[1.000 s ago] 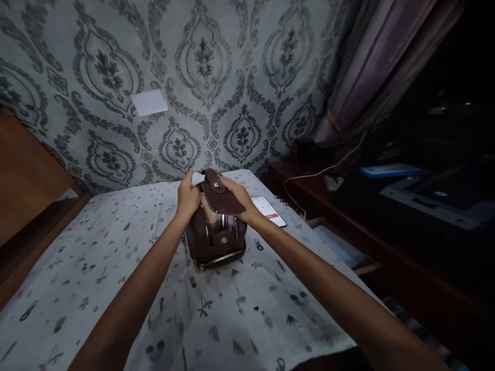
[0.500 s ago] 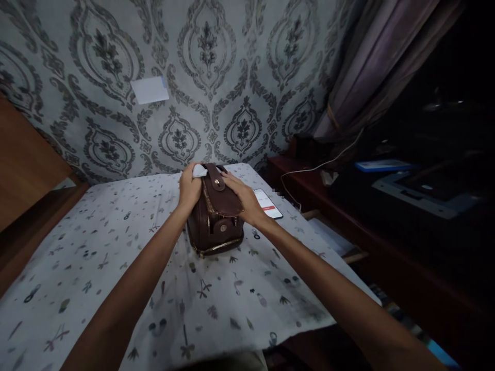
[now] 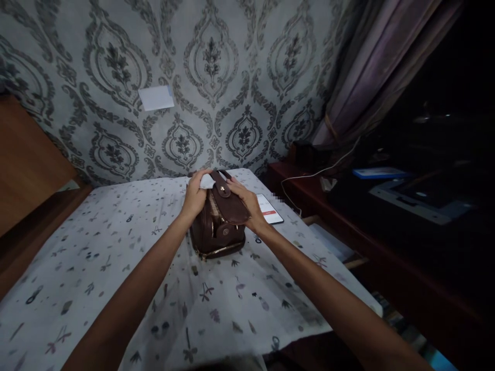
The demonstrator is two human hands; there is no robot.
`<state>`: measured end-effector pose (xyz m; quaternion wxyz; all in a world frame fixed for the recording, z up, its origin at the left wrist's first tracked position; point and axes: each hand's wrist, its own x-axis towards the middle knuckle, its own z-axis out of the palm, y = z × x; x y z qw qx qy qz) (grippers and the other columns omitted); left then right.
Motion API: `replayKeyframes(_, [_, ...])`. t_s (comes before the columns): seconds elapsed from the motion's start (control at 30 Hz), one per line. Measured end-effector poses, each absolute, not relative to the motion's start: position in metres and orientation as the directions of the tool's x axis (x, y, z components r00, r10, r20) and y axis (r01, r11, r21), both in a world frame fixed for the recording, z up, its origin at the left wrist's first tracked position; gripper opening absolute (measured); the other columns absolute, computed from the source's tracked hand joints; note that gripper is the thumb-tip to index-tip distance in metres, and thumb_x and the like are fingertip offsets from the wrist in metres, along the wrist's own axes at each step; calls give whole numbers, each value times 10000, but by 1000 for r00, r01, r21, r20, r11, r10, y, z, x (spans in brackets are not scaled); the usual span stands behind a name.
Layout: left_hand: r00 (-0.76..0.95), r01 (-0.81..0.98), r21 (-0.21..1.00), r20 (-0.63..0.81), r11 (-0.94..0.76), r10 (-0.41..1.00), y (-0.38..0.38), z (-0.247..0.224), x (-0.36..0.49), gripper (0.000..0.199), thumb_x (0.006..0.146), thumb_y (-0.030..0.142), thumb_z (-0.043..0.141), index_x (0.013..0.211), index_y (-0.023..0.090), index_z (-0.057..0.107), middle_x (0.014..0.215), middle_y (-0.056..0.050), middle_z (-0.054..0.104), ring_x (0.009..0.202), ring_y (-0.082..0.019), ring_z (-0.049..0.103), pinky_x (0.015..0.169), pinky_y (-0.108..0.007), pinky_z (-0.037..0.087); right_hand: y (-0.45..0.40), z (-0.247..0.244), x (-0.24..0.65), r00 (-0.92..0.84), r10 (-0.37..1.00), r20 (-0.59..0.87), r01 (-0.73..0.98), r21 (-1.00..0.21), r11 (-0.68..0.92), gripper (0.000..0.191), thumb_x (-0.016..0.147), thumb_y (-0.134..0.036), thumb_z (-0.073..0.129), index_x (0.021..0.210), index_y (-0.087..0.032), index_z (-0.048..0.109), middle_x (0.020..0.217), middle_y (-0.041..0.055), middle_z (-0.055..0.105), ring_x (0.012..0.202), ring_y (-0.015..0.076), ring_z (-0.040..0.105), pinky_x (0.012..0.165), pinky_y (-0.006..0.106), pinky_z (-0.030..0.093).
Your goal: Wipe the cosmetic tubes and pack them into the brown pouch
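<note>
A dark brown handbag (image 3: 218, 239) with gold zips stands on the patterned tablecloth, its zipped top partly open. My left hand (image 3: 196, 195) is at the bag's left upper side, its fingers closed on a small white piece (image 3: 207, 181) that looks like tissue or cloth. On the other side, my right hand (image 3: 247, 200) grips the bag's raised top flap (image 3: 234, 207), its thumb side near the strap with a metal stud (image 3: 222, 189). The inside of the bag is mostly hidden by the flap and my hands.
A phone (image 3: 270, 208) with a lit screen lies right of the bag. The white tablecloth (image 3: 154, 299) reaches the patterned wall. A wooden panel (image 3: 31, 159) borders the left. On the dark red surface (image 3: 386, 247) at right run a white cable (image 3: 325, 175) and a blue-edged object (image 3: 375, 172).
Both hands have shifted slightly, and the flap is lifted and tilted more to the right, widening the gap at the bag's top. The camera view has moved a little.
</note>
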<state>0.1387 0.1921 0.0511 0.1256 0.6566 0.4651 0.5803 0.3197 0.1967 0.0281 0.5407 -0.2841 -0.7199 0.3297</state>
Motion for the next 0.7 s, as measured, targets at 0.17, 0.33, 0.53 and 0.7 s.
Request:
replayKeyframes(0.17, [-80, 527, 679, 638, -511, 766, 195, 51, 139, 474, 736, 133, 466, 1155, 203, 677, 1259, -77, 690, 1240, -251, 575, 1133, -412, 394, 196, 24, 321, -183, 773, 607, 51, -780, 624, 343, 841, -210, 641, 1141, -293, 785, 1408, 12, 657, 1439, 246, 490, 1249, 466, 304])
replayKeyframes(0.33, [-66, 587, 644, 641, -490, 764, 194, 51, 140, 521, 721, 90, 443, 1169, 219, 677, 1239, -71, 691, 1223, -256, 576, 1118, -426, 407, 184, 22, 320, -192, 796, 573, 88, -798, 596, 408, 856, -216, 608, 1234, -289, 743, 1522, 8, 554, 1489, 245, 417, 1256, 435, 288])
replayKeyframes(0.53, [-184, 448, 742, 623, -499, 760, 184, 54, 149, 446, 774, 165, 477, 1174, 206, 670, 1249, -76, 691, 1221, -257, 589, 1125, -409, 403, 172, 21, 319, -187, 816, 547, 156, -803, 575, 487, 872, -282, 618, 1357, -293, 662, 1595, 1, 460, 1483, 272, 423, 1244, 425, 311])
replayKeyframes(0.7, [-407, 252, 842, 539, -476, 737, 172, 49, 131, 364, 861, 381, 545, 1161, 196, 635, 1197, -85, 707, 1102, -243, 654, 1005, -357, 490, 174, 25, 325, -227, 795, 563, 219, -766, 605, 496, 861, -259, 631, 1354, -292, 665, 1550, 35, 522, 1464, 273, 447, 1235, 439, 327])
